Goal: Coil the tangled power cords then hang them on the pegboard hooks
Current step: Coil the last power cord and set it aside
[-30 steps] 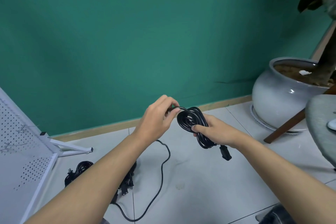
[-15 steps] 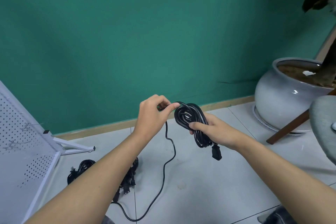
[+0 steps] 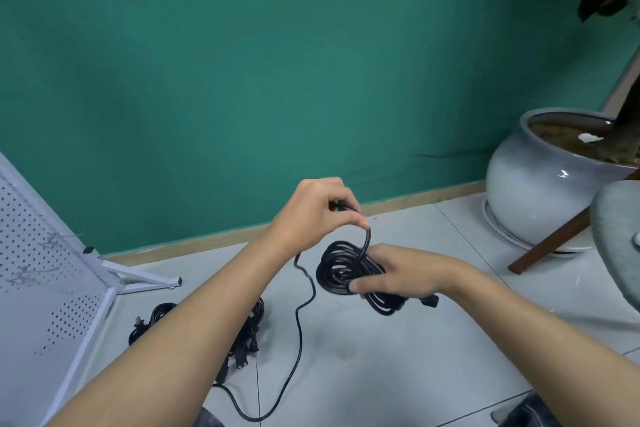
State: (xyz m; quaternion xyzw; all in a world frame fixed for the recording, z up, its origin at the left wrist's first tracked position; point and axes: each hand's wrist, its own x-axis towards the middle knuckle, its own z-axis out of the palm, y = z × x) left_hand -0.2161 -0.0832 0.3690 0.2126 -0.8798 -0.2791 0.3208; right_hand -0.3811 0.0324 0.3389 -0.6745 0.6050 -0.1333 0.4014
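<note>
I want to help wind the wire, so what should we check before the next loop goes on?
1. Right hand grips the black coil: ok.
2. Left hand pinches the loose strand above the coil: ok.
3. Whole cord wound up: not ok, a loose tail lies on the floor.
4. Tail free of the cord pile: cannot tell, the forearm hides part.
5. Pegboard standing at the left: ok.
</note>
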